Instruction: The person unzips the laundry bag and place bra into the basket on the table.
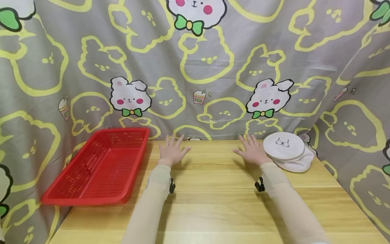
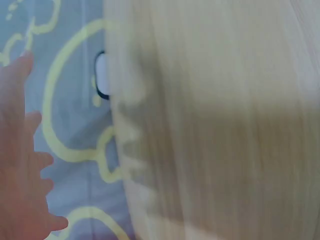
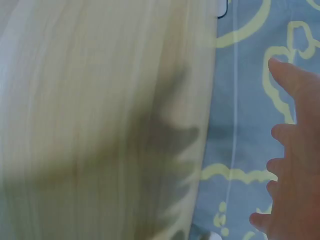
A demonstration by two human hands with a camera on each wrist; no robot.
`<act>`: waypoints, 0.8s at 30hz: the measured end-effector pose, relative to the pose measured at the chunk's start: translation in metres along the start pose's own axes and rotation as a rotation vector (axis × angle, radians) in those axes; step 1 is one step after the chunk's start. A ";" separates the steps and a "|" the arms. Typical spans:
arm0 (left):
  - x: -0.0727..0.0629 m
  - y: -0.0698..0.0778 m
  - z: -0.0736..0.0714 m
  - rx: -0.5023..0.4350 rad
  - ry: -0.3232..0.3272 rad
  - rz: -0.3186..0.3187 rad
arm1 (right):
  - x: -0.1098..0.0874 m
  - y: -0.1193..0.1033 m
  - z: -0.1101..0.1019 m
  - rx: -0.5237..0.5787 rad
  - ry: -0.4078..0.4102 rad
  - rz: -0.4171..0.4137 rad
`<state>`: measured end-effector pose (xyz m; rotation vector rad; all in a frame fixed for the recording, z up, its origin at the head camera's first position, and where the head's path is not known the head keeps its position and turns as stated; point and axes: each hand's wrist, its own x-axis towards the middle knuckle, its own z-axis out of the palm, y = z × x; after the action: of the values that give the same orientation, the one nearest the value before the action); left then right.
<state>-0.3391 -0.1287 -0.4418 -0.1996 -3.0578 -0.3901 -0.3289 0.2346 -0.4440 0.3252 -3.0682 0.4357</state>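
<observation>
My left hand (image 1: pixel 172 151) is held over the far part of the wooden table (image 1: pixel 210 203), fingers spread and holding nothing. To its left stands a red plastic basket (image 1: pixel 134 176) with perforated walls, and no contents show inside it. My right hand (image 1: pixel 252 150) is spread in the same way, also without anything in it. Just right of that hand lies a stack of white round mesh cloth pieces (image 1: pixel 283 145), the top one bearing a small dark drawing. In the wrist views, the left hand (image 2: pixel 20 160) and right hand (image 3: pixel 297 160) appear above their shadows on the table.
A grey curtain (image 1: pixel 225 67) with yellow outlines and white rabbit faces hangs behind the table's far edge and along both sides. Each sleeved wrist carries a small black device, such as the left wrist mount (image 1: pixel 172 185).
</observation>
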 end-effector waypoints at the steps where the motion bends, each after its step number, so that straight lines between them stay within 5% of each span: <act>1: -0.001 0.003 -0.002 -0.011 0.005 0.003 | -0.002 0.002 -0.003 -0.003 0.006 -0.002; 8: -0.003 0.026 -0.007 -0.078 0.043 0.044 | -0.016 0.017 -0.020 -0.027 0.035 0.009; 24: -0.006 0.089 0.004 -0.274 0.050 0.146 | -0.051 0.065 -0.044 -0.016 0.136 0.060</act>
<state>-0.3212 -0.0431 -0.4243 -0.4138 -2.9059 -0.7895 -0.2930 0.3185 -0.4221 0.1953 -2.9531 0.4162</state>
